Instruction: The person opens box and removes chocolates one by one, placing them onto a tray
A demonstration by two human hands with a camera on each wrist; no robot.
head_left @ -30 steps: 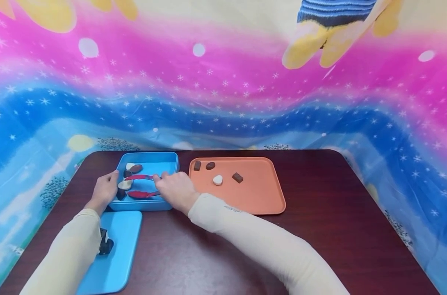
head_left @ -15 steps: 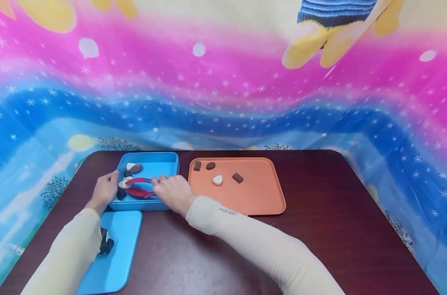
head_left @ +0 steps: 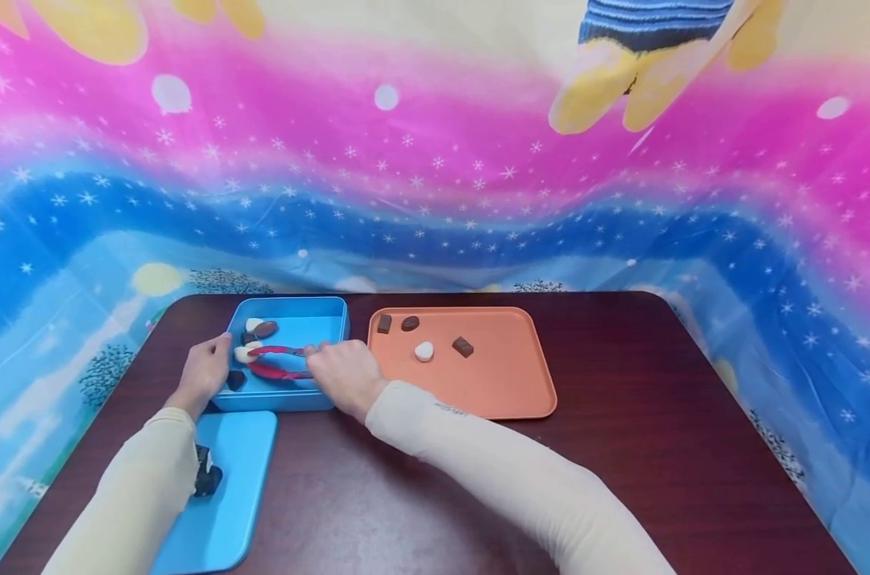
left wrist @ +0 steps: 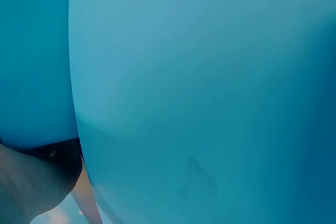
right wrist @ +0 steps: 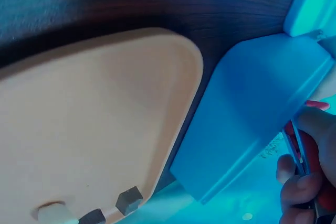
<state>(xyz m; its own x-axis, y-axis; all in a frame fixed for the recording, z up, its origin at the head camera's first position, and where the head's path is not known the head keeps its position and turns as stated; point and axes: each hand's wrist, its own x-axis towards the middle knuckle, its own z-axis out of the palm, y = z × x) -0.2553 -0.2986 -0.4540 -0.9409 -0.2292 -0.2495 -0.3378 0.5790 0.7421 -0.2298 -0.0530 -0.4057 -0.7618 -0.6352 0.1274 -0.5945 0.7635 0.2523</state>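
My right hand (head_left: 345, 371) grips a pair of red-tipped tongs (head_left: 278, 350) over the blue box (head_left: 280, 403). A cream-white chocolate-like piece (head_left: 244, 354) sits at the tongs' tips, at least partly between them. In the right wrist view, curled fingers wrap the tong handles (right wrist: 299, 148). My left hand (head_left: 203, 371) holds the box's left wall, thumb at the rim. The left wrist view is mostly blue plastic (left wrist: 199, 93). Inside the box lie a brown oval piece (head_left: 266, 328), a white piece (head_left: 253, 324) and dark pieces, one of them (head_left: 236, 380) near the left hand.
Right of the box stands an orange tray (head_left: 478, 391) bearing several pieces: a dark square (head_left: 384, 323), a brown oval (head_left: 409, 323), a white drop (head_left: 424, 351) and a brown block (head_left: 463, 346). A blue lid (head_left: 237, 511) lies in front, beneath the left forearm.
The tongs' tips have come closer together around the cream-white piece. That piece has shifted slightly away from me and tilted. The left hand stays in place.
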